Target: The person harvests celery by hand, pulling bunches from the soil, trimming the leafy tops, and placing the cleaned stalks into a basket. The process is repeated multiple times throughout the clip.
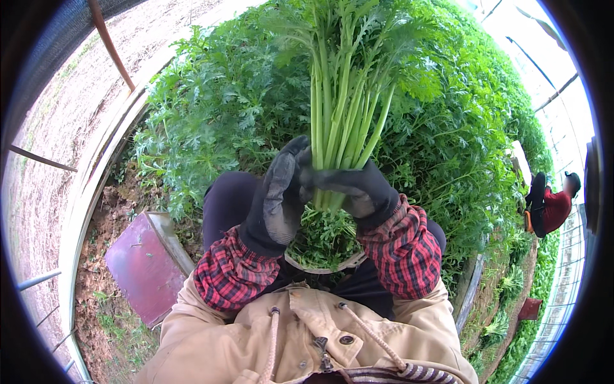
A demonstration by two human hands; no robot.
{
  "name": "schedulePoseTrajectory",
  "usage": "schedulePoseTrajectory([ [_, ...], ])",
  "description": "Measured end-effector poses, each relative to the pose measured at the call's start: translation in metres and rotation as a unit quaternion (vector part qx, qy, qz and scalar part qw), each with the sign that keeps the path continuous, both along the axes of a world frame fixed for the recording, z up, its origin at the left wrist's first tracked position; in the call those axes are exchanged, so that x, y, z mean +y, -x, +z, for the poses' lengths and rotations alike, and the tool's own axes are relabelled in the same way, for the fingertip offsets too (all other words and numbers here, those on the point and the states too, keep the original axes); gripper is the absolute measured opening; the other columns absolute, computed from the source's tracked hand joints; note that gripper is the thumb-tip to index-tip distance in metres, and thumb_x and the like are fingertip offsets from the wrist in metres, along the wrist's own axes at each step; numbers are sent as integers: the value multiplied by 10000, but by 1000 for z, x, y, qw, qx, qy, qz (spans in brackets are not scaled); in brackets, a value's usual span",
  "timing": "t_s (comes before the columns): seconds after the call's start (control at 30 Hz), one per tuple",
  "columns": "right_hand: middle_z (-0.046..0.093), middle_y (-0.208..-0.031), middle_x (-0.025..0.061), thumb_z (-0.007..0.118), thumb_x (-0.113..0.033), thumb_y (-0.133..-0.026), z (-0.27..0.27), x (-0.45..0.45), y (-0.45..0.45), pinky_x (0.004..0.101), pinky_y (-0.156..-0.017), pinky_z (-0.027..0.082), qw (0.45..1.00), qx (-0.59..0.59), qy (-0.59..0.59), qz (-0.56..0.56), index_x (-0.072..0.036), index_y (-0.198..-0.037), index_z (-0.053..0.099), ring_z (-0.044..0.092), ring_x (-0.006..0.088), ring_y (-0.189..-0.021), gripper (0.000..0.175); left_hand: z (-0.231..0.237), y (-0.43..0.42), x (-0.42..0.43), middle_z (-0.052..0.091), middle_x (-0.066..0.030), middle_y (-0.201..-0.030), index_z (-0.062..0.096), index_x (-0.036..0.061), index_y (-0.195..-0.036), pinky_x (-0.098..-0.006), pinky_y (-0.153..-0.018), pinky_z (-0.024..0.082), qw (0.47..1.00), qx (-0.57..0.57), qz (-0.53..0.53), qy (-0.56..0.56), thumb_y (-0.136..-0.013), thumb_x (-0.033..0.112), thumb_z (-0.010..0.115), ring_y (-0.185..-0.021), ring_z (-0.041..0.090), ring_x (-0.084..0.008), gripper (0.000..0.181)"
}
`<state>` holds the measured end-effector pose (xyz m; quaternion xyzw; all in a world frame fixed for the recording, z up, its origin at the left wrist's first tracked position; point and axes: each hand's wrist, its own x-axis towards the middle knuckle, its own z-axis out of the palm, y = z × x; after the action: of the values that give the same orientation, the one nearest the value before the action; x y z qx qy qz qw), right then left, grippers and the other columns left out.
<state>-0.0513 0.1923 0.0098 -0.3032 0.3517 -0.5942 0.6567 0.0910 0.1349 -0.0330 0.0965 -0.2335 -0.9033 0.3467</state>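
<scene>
An upright bunch of leafy greens [343,110] with long pale stems and lobed leaves is in front of me. My right hand [367,192], in a dark work glove, wraps its fingers across the lower stems. Cupped along the left side of the bunch is my gloved left hand [280,197]; its fingertips lie by the stems, and blur hides whether they grip. The cut stem ends point down between my wrists. Under them, between my knees, a round-rimmed container [331,270] holds loose green trimmings [328,237].
Dense growing greens [225,105] spread ahead and to both sides. A reddish box-like object [141,266] sits on bare soil at left, inside a pale frame rail [79,225]. At right, bunches of greens [496,326] lie on the ground, and another person [554,206] crouches farther off.
</scene>
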Motion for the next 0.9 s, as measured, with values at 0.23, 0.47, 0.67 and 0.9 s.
schedulePoseTrajectory([
  [0.23, 655, -987, 129, 624, 52, -809, -3, -33, 2, 312, -668, 524, 955, 296, 6, -33, 30, -1174, 537, 634, 166, -817, 376, 14, -37, -35, 506, -127, -1263, 260, 12, -1426, -325, -941, 435, 983, -56, 43, 168, -906, 262, 612, -1138, 525, -203, 676],
  [0.47, 575, -829, 107, 643, -104, -704, 38, -91, -9, 440, -648, 481, 411, 878, 194, -152, -76, -981, 503, 610, 304, -767, 312, -22, -81, 0, 504, -141, -1297, 354, 24, -1392, -355, -974, 422, 927, -230, 90, 281, -870, 244, 645, -1188, 513, -229, 636],
  [0.67, 562, -874, 87, 674, -172, -706, 40, -123, -55, 422, -701, 464, 265, 902, 311, -137, -73, -1026, 493, 597, 260, -781, 381, -9, -93, 34, 594, -190, -1186, 477, 34, -1301, -405, -967, 425, 838, -277, 95, 460, -800, 279, 743, -1133, 569, -301, 618],
  [0.9, 558, -870, 82, 672, -182, -711, 29, -129, -72, 413, -703, 455, 261, 904, 323, -104, -68, -1035, 497, 594, 249, -768, 385, 16, -119, 13, 614, -159, -1115, 584, 27, -1156, -414, -907, 464, 674, -323, 283, 601, -790, 102, 695, -1013, 595, -334, 390],
])
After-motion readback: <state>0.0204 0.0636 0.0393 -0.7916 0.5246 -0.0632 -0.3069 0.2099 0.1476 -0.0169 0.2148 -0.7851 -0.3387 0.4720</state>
